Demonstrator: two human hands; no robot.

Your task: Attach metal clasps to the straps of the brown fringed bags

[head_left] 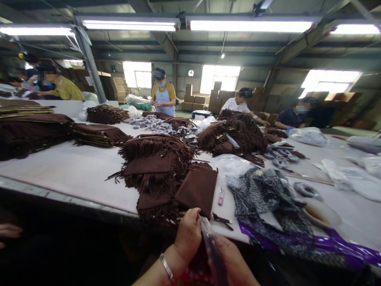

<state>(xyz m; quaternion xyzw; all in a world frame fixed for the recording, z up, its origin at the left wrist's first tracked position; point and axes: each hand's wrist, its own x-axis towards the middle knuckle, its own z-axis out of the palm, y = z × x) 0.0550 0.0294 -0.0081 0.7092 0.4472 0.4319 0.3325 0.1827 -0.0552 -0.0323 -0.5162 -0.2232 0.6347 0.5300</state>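
Between my two hands is a long dark strip in a clear plastic sleeve [212, 248]. My left hand [188, 234], a silver bangle on its wrist, pinches its upper end. My right hand [230, 254] is closed around its side lower down, with some fingers hidden behind it. Just beyond my left hand, a flat dark brown pouch [198, 186] leans on a pile of brown fringed bags [157, 167]. A dark tassel-like pull [222, 219] with metal tips lies at the table edge. Pink thread snips [220, 196] lie right of the pouch.
Stacked brown fringed pieces [99, 134] stand at left, and another fringed heap [235, 133] lies farther back. Grey wrapped coils [160, 124] are scattered mid-table. Crumpled black-and-white patterned plastic [262, 194] and a shallow bowl [323, 212] lie at right. Several people work beyond.
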